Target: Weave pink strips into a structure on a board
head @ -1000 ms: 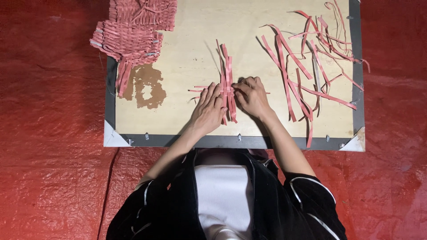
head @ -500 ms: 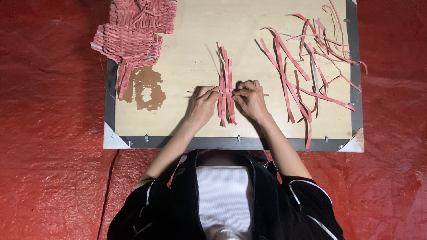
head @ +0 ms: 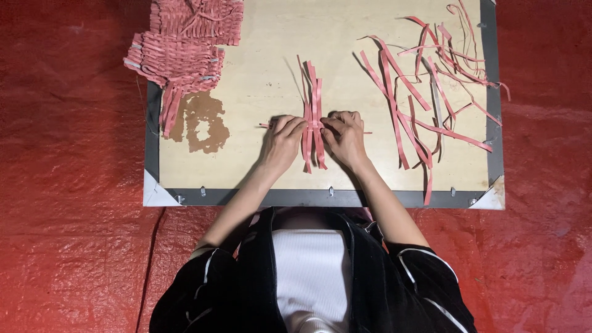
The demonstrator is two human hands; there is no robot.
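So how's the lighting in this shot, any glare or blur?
Head view: sharp and evenly lit on the board; left hand and right hand unblurred, casting faint shadows; soft glare on the wrinkled red sheet, whose corners darken.

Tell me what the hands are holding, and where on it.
Both the left hand and right hand pinch a thin horizontal strip crossing the bundle of upright pink strips, near mid-length.
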